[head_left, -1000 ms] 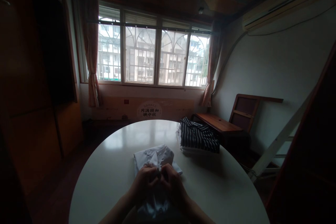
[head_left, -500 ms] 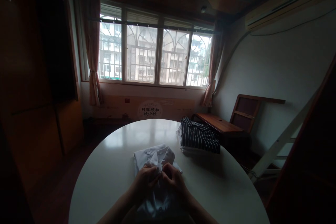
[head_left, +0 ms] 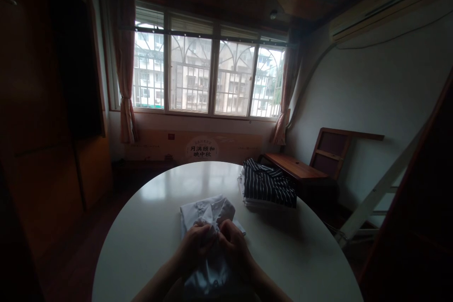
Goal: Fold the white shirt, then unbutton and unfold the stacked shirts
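White cotton fills the near middle of the round tabletop (head_left: 141, 245): a white shirt (head_left: 207, 212) lies there with its collar end turned toward the window and its lower part running back toward the person. Both hands sit together on the shirt's front, close to the collar. The left hand (head_left: 193, 245) has its fingers curled in and pinches a small bit of the cloth at the shirt's centre line; the right hand (head_left: 233, 245) is curled the same way and pinches the cloth just beside it, so that the two sets of fingertips almost touch. Whether a button is between them cannot be told, as the spot is dark and small. Both forearms come up from the bottom edge and rest over the shirt's lower part.

Farther off and to the right, near the tabletop's far edge, lies a stack of folded clothes (head_left: 267, 188), well apart from the white shirt. On top of it is a dark garment with thin white stripes; paler folded layers show under it.

Beyond the tabletop stand a wooden bench (head_left: 295, 167) against the right wall, a barred window (head_left: 208, 75) with curtains drawn to each side, and a printed cardboard panel (head_left: 201, 147) below the sill.
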The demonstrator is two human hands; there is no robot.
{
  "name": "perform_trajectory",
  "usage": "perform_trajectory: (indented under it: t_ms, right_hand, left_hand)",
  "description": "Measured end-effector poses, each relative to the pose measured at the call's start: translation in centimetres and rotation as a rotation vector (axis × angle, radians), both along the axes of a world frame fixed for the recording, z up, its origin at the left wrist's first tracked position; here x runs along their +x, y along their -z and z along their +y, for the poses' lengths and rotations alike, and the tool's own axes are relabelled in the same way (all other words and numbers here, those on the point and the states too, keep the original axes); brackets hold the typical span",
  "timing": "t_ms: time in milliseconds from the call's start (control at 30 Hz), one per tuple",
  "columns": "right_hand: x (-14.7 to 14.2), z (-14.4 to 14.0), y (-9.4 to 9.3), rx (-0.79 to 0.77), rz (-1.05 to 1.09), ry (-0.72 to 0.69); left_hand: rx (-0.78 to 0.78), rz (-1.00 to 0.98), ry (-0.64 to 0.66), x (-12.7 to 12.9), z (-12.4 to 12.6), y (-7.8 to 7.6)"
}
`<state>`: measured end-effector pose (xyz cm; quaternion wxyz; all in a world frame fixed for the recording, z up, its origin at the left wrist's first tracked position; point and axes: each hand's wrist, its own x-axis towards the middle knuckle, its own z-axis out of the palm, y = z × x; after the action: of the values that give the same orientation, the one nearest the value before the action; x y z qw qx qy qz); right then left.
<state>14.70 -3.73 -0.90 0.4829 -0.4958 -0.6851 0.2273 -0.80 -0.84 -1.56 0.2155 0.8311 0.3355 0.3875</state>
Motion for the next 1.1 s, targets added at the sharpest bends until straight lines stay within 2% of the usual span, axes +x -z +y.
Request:
perform_trajectory:
  t_ms: [300,433,600,733,1100]
  right_hand:
    - [-0.1,-0.1,-0.1,-0.02,0.044,-0.017]
    - [0.0,0.2,0.1,-0.022,0.044,-0.018]
    - [0.1,0.3,-0.1,-0.018,0.008,-0.014]
    - [0.1,0.2,-0.1,-0.014,-0.007,-0.021]
    - [-0.2,-0.2,-0.3,0.005,-0.05,-0.001]
  left_hand:
    - [-0.023,-0.057,0.005,-0.1,0.3,0.7]
    - [-0.05,-0.079,-0.001,0.0,0.0,0.3]
    - [-0.162,-0.137,0.056,0.0,-0.3,-0.4]
    - [-0.218,-0.143,0.05,0.0,-0.3,-0.5]
    - [-0.161,-0.125,0.041,-0.1,-0.3,-0.5]
